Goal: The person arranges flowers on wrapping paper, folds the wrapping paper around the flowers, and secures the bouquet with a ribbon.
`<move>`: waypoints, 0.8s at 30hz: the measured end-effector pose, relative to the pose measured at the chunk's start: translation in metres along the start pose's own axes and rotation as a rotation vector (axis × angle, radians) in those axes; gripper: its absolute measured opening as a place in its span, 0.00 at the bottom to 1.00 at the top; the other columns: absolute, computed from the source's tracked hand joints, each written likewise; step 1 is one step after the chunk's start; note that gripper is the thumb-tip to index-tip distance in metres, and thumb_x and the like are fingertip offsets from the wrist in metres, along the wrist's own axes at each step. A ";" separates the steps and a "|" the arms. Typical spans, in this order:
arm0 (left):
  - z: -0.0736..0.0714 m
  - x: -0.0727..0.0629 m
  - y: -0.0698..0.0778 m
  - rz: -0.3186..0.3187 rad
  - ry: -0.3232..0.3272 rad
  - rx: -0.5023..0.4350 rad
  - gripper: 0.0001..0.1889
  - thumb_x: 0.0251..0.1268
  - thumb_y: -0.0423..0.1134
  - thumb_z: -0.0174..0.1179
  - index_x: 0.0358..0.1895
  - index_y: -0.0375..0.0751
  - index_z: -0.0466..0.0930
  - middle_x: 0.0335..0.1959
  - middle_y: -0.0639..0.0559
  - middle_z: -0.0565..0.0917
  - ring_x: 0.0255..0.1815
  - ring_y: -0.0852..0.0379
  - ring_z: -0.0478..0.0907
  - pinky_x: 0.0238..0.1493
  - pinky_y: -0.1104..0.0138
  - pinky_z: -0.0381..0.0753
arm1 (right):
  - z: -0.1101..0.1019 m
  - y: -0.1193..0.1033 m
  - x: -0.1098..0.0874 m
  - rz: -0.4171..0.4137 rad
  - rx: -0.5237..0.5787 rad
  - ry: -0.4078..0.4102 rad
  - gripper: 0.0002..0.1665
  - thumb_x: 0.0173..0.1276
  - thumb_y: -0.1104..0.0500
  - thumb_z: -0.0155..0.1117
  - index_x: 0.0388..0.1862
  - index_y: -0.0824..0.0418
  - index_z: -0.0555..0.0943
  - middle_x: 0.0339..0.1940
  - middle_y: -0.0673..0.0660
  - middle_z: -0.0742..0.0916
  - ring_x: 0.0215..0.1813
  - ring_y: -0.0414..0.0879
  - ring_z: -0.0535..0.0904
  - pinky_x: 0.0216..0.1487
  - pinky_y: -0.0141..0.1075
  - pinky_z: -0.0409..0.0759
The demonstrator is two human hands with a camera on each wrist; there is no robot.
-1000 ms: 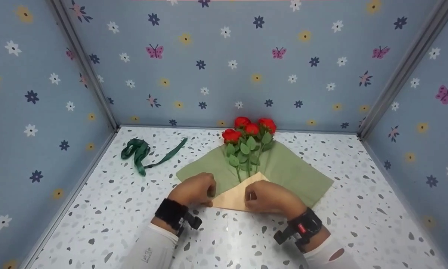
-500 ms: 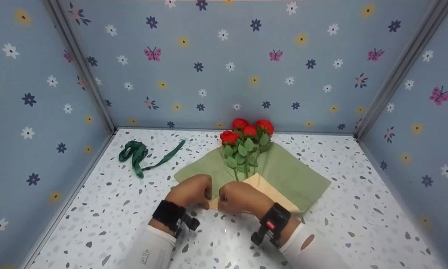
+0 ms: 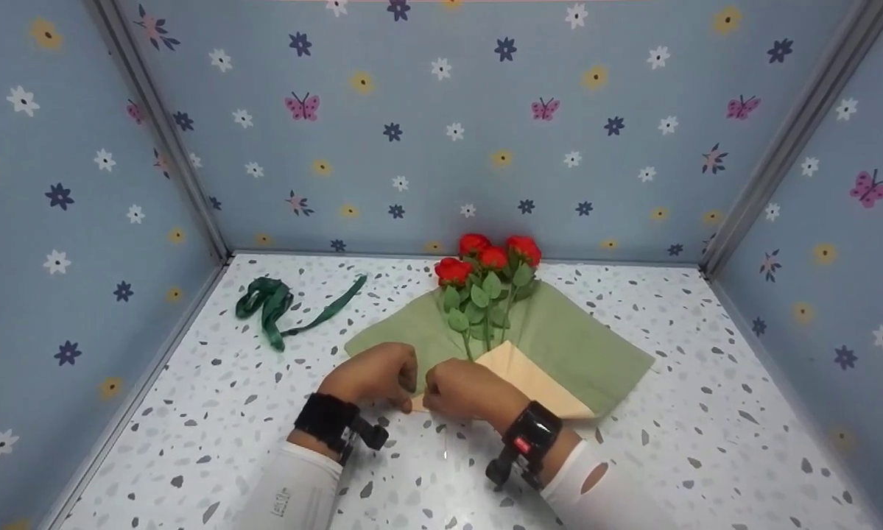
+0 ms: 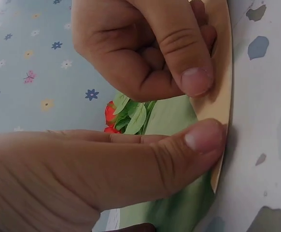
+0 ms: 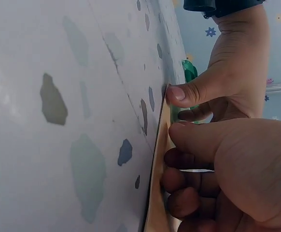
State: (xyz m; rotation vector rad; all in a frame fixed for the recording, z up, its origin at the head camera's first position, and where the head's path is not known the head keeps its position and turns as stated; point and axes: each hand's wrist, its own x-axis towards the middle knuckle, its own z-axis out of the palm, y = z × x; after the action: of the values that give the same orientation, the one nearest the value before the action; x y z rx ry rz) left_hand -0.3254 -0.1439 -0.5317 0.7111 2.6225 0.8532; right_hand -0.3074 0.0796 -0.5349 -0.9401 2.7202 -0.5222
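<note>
A sheet of wrapping paper [image 3: 588, 346], green with a tan underside, lies on the table. Its near part is folded up into a tan flap [image 3: 537, 379]. My left hand [image 3: 375, 375] pinches the left end of the folded edge, thumb on the tan side in the left wrist view. Close beside it, my right hand [image 3: 474, 390] has its fingers curled, with thumb and fingertips at the same fold [image 5: 161, 159]. Several red artificial roses [image 3: 493, 258] with green leaves lie on the paper, heads toward the back wall. The lower stem ends are hidden by the flap and my right hand.
A crumpled dark green ribbon [image 3: 268, 305] lies on the table at the left, one end trailing right. The speckled white table [image 3: 706, 412] is bounded by blue patterned panels [image 3: 441, 147] at the back and both sides.
My right hand has slid left along the folded edge, coming close to my left hand and baring the flap's right part. The left hand stays at the fold's left end.
</note>
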 end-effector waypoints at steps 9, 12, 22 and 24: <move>0.003 0.003 -0.001 0.002 0.028 0.021 0.19 0.42 0.26 0.90 0.36 0.42 0.90 0.38 0.53 0.89 0.37 0.58 0.82 0.43 0.61 0.85 | 0.002 -0.005 0.003 -0.072 -0.027 0.011 0.24 0.76 0.53 0.75 0.21 0.46 0.74 0.19 0.41 0.72 0.23 0.38 0.68 0.26 0.33 0.66; 0.004 0.002 0.001 -0.038 0.050 0.026 0.19 0.41 0.27 0.91 0.35 0.44 0.91 0.41 0.52 0.86 0.41 0.56 0.81 0.44 0.61 0.85 | 0.003 -0.006 0.005 -0.074 -0.026 -0.002 0.24 0.76 0.52 0.75 0.21 0.46 0.75 0.18 0.41 0.73 0.23 0.37 0.68 0.26 0.33 0.66; 0.006 -0.001 0.004 -0.112 0.078 0.072 0.18 0.43 0.32 0.93 0.29 0.49 0.89 0.49 0.52 0.78 0.50 0.52 0.74 0.51 0.58 0.82 | 0.005 -0.001 0.003 -0.046 0.028 -0.031 0.19 0.76 0.52 0.78 0.25 0.48 0.81 0.21 0.42 0.77 0.24 0.37 0.72 0.28 0.33 0.69; 0.006 0.000 0.004 -0.126 0.077 0.073 0.18 0.43 0.33 0.93 0.30 0.49 0.89 0.49 0.52 0.78 0.50 0.52 0.74 0.51 0.58 0.82 | 0.004 0.002 0.002 -0.041 0.034 -0.020 0.18 0.75 0.53 0.79 0.25 0.48 0.82 0.21 0.42 0.78 0.25 0.37 0.72 0.29 0.33 0.69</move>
State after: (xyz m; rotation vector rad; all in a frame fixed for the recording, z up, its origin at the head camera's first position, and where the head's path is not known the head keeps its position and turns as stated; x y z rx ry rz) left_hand -0.3213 -0.1383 -0.5336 0.5339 2.7456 0.7671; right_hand -0.3082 0.0786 -0.5395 -0.9896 2.6705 -0.5619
